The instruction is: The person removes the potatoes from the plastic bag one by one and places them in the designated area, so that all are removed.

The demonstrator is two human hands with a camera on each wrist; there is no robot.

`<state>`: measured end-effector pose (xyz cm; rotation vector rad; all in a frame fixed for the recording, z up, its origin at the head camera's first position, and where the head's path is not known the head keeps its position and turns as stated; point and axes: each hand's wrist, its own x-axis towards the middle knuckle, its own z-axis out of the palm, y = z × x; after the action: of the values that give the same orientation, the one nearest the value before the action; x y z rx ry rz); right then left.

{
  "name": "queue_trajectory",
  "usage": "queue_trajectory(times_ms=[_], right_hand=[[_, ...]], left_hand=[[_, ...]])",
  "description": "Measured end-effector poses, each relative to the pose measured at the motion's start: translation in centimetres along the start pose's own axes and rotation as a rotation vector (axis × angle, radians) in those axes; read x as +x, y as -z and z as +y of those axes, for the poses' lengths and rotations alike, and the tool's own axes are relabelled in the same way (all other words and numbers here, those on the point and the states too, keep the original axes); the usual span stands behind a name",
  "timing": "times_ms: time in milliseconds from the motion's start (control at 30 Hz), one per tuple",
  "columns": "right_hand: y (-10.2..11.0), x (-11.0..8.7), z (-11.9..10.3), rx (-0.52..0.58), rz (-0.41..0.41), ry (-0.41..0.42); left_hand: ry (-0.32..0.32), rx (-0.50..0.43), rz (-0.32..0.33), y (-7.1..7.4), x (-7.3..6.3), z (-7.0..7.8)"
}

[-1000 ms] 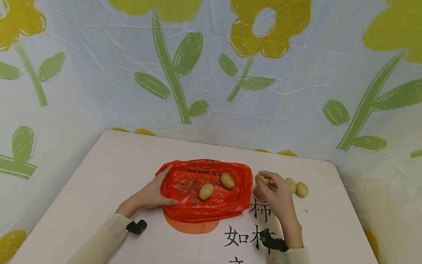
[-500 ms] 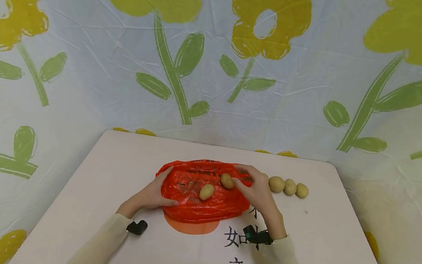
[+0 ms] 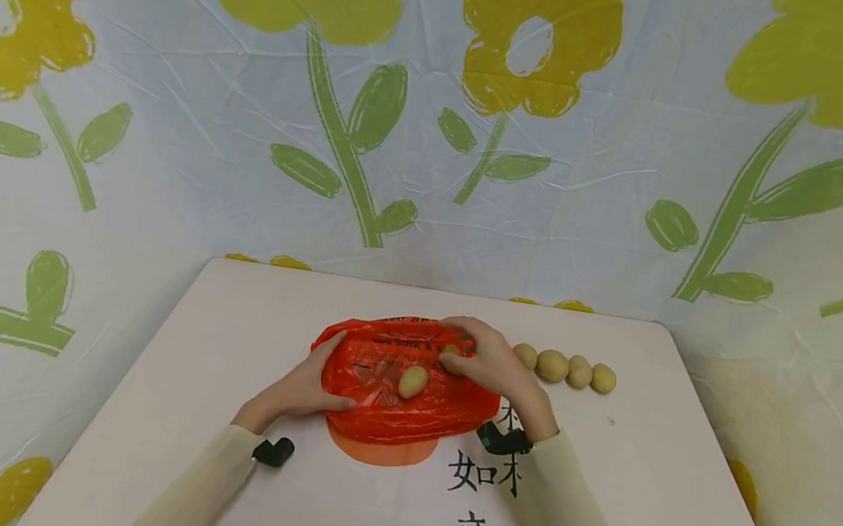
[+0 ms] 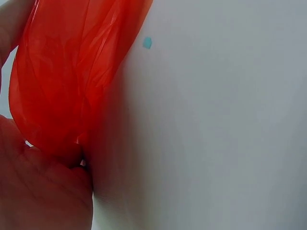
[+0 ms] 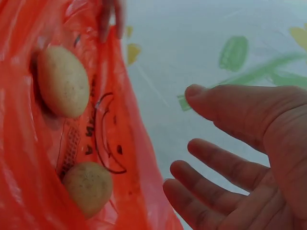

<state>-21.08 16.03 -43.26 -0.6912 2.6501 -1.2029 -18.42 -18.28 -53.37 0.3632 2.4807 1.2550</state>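
Now, a firm hold matters: the left hand [image 3: 300, 383] grips the red bag [image 3: 396, 424] by its left end, which should stop the plastic sliding. A pair of potatoes [image 5: 63, 81] sits in its hollow, a row of four potatoes [image 3: 552, 365] on the table [image 3: 259, 307] to the right. Over the bag's right half hangs the right hand [image 3: 499, 363], thumb and fingers apart, nothing between; a light touch would likely avoid snagging the film.

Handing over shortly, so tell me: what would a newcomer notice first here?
First, the glossy red plastic bag on the table, with two potatoes lying on it. Then the row of four potatoes to the bag's right. Finally, large yellow flowers on the backdrop behind.
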Motion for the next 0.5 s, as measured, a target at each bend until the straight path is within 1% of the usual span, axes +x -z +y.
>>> queue_trajectory(times_ms=[133,267,333,500], right_hand=[[-0.1,1.5,-0.2,-0.046,-0.068,-0.002],[-0.3,3.0,-0.8,-0.091,-0.110,-0.010],[-0.4,3.8,-1.1,-0.114,-0.133,0.010],[-0.7,5.6,-1.2,-0.112,-0.213,0.075]], left_hand=[[0.005,-0.008,-0.002,0.0,0.0,0.0],[0.010,-0.013,-0.002,0.1,0.0,0.0],[0.011,-0.015,0.004,0.1,0.0,0.0],[0.012,-0.023,-0.001,0.1,0.0,0.2]])
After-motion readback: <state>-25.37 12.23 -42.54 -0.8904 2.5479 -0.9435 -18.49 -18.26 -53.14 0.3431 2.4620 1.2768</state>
